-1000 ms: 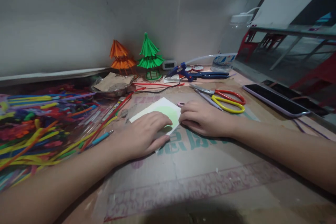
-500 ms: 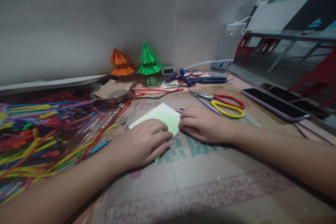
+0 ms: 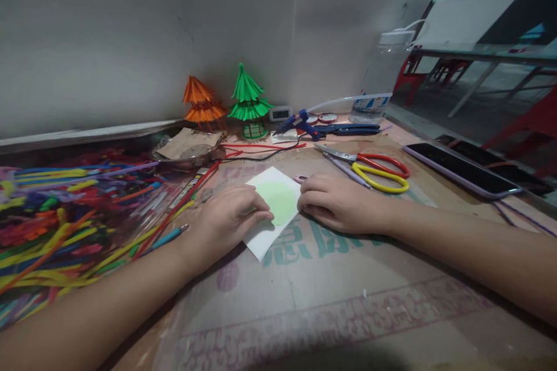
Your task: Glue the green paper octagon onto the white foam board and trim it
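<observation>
A white square of paper [image 3: 261,246] with a pale green circle [image 3: 278,197] on it lies turned cornerwise on the cardboard-covered table. Over its left side is my left hand [image 3: 230,214], thumb and forefinger brought together at the circle's left edge. Whether they hold the edge or something small is not clear. At the paper's right corner rests my right hand [image 3: 337,203], its fingers curled and the tips by the edge; what is under them is hidden. Just beyond it lie scissors [image 3: 378,174] with red and yellow handles, a grey pen [image 3: 348,171] and a small pink ring-shaped piece [image 3: 300,178].
Coloured pipe cleaners [image 3: 52,232] heap up at left, near a blue pen [image 3: 169,237]. Behind stand an orange tree [image 3: 202,98], a green tree [image 3: 249,104], a glue gun [image 3: 298,123], pliers [image 3: 348,130] and a water bottle [image 3: 376,81]. A phone [image 3: 461,171] lies at right.
My left hand has drawn back a little left and turned, its fingers coming together and baring more of the paper and circle. My right hand stays almost in place. The view has shifted slightly.
</observation>
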Demonstrator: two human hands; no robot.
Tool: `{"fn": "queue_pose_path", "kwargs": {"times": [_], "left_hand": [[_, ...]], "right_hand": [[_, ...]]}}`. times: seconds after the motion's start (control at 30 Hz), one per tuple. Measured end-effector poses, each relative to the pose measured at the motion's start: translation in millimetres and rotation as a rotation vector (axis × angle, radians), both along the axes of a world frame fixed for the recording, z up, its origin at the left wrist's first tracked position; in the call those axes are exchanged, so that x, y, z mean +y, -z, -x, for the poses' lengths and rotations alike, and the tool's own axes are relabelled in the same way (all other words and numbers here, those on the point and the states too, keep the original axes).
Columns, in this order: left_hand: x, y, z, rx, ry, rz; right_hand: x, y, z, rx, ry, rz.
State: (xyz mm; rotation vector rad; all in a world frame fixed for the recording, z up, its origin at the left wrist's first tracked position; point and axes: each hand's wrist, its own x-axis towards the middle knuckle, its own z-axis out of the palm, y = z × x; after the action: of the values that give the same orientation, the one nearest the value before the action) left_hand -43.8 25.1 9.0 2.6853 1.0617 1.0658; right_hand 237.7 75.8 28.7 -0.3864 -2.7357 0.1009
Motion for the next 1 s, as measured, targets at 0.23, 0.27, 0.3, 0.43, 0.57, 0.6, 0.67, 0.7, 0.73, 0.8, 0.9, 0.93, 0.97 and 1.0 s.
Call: {"fn": "queue_pose_path", "kwargs": {"times": [0.23, 0.27, 0.3, 0.43, 0.57, 0.6, 0.67, 0.7, 0.73, 0.8, 0.9, 0.93, 0.97, 1.0], "left_hand": [[-1, -1.0, -2, -0.030, -0.011, 0.052], [-1, -1.2, -2, -0.044, -0.010, 0.075], [-1, -1.7, -2, -0.057, -0.010, 0.093], [-3, -7.4, -4, 0.003, 0.014, 0.056], [-7, -12.4, -6, 0.138, 0.092, -0.062], [-7, -12.4, -6, 0.159, 0.107, -0.060], [-7, -11.0, -7, 0.200, 0.140, -0.022], [-6, -10.1, -8, 0.221, 0.162, 0.002], [-5, -9.4, -8, 0.242, 0.183, 0.021], [-4, -8.7, -8, 0.282, 0.208, 0.038], [-4, -9.4, -8, 0.321, 0.208, 0.025], [-5, -9.6, -9, 0.321, 0.205, 0.014], [-5, -9.7, -9, 0.315, 0.203, -0.002], [-5, -9.6, -10, 0.305, 0.203, -0.026]], "right_hand": [[1, 1.7, 0, 0.001, -0.002, -0.004], [2, 1.4, -1, -0.003, 0.000, -0.001], [2, 1.1, -1, -0.005, 0.001, 0.003], [2, 0.5, -1, -0.013, 0.002, 0.007], [2, 1.6, -1, -0.001, 0.001, 0.000], [2, 1.9, -1, 0.000, 0.001, -0.001], [2, 2.3, -1, -0.003, 0.004, 0.001], [2, 2.4, -1, -0.005, 0.007, 0.001], [2, 2.4, -1, -0.007, 0.011, 0.001], [2, 2.3, -2, -0.010, 0.015, 0.000], [2, 2.0, -1, -0.012, 0.005, 0.001], [2, 1.9, -1, -0.013, 0.002, 0.001], [2, 1.9, -1, -0.012, 0.000, 0.001], [2, 1.9, -1, -0.012, 0.001, 0.001]]}}
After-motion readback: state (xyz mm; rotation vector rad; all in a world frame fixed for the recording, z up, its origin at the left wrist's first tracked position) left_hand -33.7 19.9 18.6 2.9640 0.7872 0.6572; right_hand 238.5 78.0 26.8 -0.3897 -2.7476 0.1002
